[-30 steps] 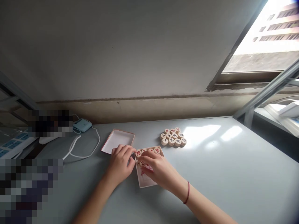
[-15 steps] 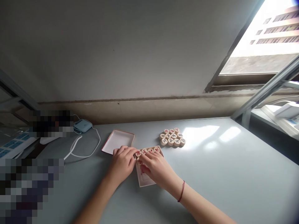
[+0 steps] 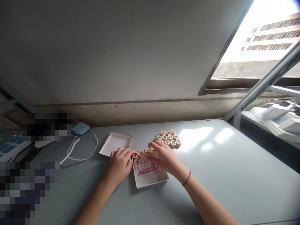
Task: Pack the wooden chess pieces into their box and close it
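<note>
A shallow white box point(image 3: 152, 182) with red printing on its floor lies on the table. Along its far side runs a row of round wooden xiangqi pieces with red characters, such as this xiangqi piece point(image 3: 141, 153), and one more xiangqi piece point(image 3: 137, 162) sits below the row's left end. My left hand point(image 3: 120, 162) grips the box's far left corner, its index fingertip by the corner piece. Over the box's far right part hovers my right hand point(image 3: 164, 156), thumb and fingers apart, no piece visible between them. It hides part of the rim and the nearest loose pieces.
Beyond the box stands a cluster of wooden xiangqi pieces point(image 3: 170, 137), some stacked. The box lid point(image 3: 117, 144) lies upturned at the left. A light blue device point(image 3: 80, 128) with a white cable point(image 3: 93, 147) sits farther left, near a power strip point(image 3: 14, 145).
My right hand has lifted from the second row and moved up and right towards the cluster, uncovering the piece below the row and the printed floor. My left hand stays at the box corner.
</note>
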A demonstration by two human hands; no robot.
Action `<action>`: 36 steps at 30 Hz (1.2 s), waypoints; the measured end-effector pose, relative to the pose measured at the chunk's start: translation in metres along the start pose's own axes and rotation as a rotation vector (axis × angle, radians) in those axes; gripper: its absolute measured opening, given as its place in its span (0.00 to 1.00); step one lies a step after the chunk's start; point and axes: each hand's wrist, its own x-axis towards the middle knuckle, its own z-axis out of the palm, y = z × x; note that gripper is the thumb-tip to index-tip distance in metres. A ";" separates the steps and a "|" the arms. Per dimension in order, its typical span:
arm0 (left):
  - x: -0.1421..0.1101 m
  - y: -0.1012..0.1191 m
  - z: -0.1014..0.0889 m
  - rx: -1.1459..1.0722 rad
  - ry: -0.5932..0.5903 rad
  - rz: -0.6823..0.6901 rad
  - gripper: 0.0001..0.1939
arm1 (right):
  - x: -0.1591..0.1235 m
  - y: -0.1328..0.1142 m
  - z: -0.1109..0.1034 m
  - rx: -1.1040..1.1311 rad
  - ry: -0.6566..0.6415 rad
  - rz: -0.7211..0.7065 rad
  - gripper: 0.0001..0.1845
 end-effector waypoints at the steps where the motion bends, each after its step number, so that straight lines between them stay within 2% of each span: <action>1: 0.001 0.000 -0.001 0.005 0.014 0.000 0.19 | 0.003 0.005 -0.006 0.045 0.018 0.035 0.10; 3: 0.007 -0.001 -0.002 0.020 0.044 -0.005 0.19 | 0.014 0.018 -0.018 0.060 0.069 0.142 0.10; 5: 0.016 -0.002 -0.004 0.033 0.059 -0.008 0.18 | 0.030 0.034 -0.028 -0.034 0.090 0.285 0.11; 7: 0.026 -0.002 -0.006 0.040 0.063 -0.002 0.17 | 0.048 0.047 -0.032 -0.127 -0.010 0.395 0.15; 10: 0.037 -0.003 -0.005 0.022 0.126 -0.005 0.17 | 0.069 0.059 -0.030 -0.194 -0.167 0.471 0.16; 14: 0.037 -0.006 -0.002 -0.024 0.246 -0.015 0.16 | 0.084 0.066 -0.023 -0.221 -0.238 0.495 0.13; 18: 0.031 -0.007 -0.001 -0.023 0.298 -0.008 0.14 | 0.092 0.073 -0.023 -0.219 -0.276 0.505 0.12; 23: 0.029 -0.002 0.000 -0.097 0.329 0.034 0.13 | 0.086 0.058 -0.036 -0.161 -0.183 0.445 0.15; 26: 0.028 0.004 0.005 -0.168 0.276 0.085 0.14 | 0.071 0.037 -0.041 0.021 -0.108 0.350 0.16; 29: 0.026 0.009 0.011 -0.198 0.175 0.072 0.16 | 0.054 0.021 -0.039 0.137 -0.087 0.287 0.14; 33: 0.024 0.014 0.015 -0.221 0.073 0.050 0.20 | 0.040 0.012 -0.032 0.332 -0.170 0.217 0.13; 36: 0.025 0.017 0.013 -0.278 0.090 0.063 0.20 | 0.033 0.005 -0.030 0.540 -0.223 0.168 0.14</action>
